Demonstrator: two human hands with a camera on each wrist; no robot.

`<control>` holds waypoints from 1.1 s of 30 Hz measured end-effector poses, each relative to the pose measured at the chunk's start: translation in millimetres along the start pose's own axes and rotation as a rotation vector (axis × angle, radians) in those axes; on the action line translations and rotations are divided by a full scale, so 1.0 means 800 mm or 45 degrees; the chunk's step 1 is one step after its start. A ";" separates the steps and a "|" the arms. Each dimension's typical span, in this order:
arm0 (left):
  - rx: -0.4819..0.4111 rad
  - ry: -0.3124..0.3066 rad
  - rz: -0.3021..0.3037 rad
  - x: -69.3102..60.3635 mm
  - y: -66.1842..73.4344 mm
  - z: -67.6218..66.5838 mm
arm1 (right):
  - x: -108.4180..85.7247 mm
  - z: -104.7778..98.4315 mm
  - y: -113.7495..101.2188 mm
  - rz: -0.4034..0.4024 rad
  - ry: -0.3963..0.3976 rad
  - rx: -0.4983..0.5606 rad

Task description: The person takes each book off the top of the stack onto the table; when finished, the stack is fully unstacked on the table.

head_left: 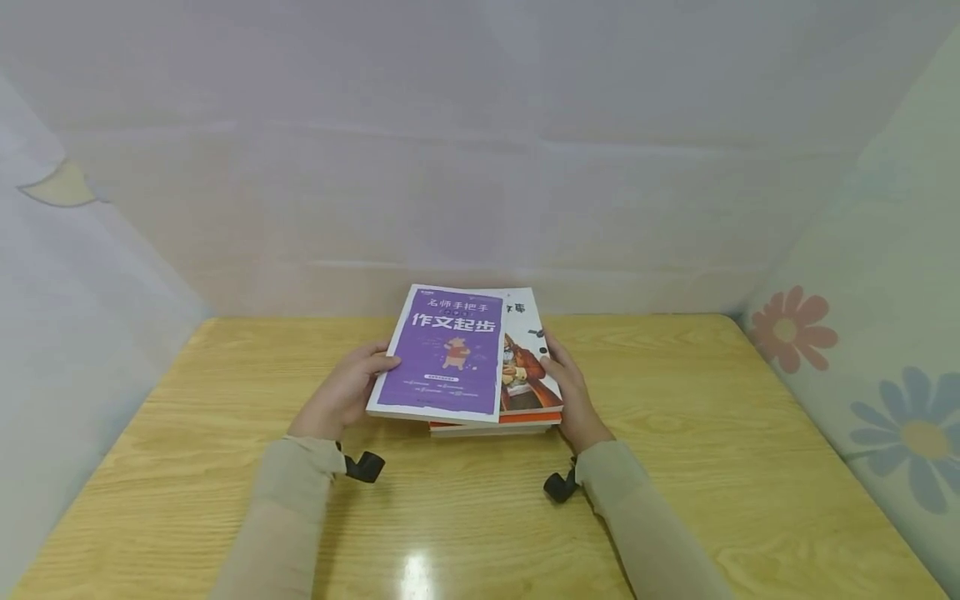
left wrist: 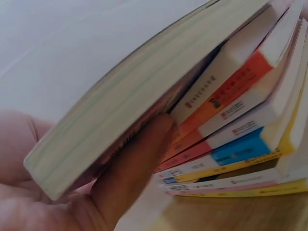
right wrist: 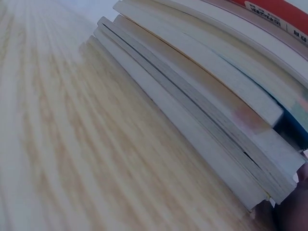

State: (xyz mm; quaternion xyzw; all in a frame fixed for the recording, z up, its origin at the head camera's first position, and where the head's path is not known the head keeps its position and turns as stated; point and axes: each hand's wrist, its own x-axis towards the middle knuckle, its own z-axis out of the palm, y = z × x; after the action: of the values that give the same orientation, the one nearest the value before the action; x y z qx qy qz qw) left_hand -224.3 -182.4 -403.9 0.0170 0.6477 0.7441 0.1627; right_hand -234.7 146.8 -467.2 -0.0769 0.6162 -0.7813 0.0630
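A purple-and-white book [head_left: 450, 362] lies across the top of a stack, shifted left so its left part overhangs. My left hand [head_left: 348, 387] grips its left edge, thumb on the cover. In the left wrist view, the book held in my left hand [left wrist: 130, 173] tilts up from the stack below, its thick page block facing the camera. Beneath lies a white book [head_left: 528, 354] with a costumed figure on its cover. My right hand [head_left: 573, 396] rests against the stack's right side, thumb at the cover's edge. In the right wrist view, dark fingers [right wrist: 291, 211] show only at the corner.
Several more books [left wrist: 231, 149] with orange, blue and yellow spines form the stack, which stands on a wooden table [head_left: 712, 442]. A pale cloth backdrop [head_left: 465, 183] rises behind the table, with flower-printed cloth on the right. Black wrist mounts [head_left: 365, 467] hang beneath both sleeves.
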 end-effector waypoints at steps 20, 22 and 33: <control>-0.103 0.174 0.296 -0.055 0.028 -0.105 | 0.015 -0.021 0.015 -0.005 -0.064 -0.082; -0.100 0.183 0.311 -0.063 0.028 -0.128 | 0.016 -0.023 0.014 0.002 -0.068 -0.097; 0.172 0.426 0.060 -0.100 0.014 -0.232 | 0.021 -0.022 0.011 0.002 -0.104 -0.037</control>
State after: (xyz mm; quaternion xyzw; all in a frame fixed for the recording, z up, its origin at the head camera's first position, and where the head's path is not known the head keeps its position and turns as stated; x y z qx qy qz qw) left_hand -194.9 -382.9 -407.9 -0.0808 0.7138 0.6948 0.0338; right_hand -254.6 158.6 -479.1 -0.1093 0.6244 -0.7684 0.0876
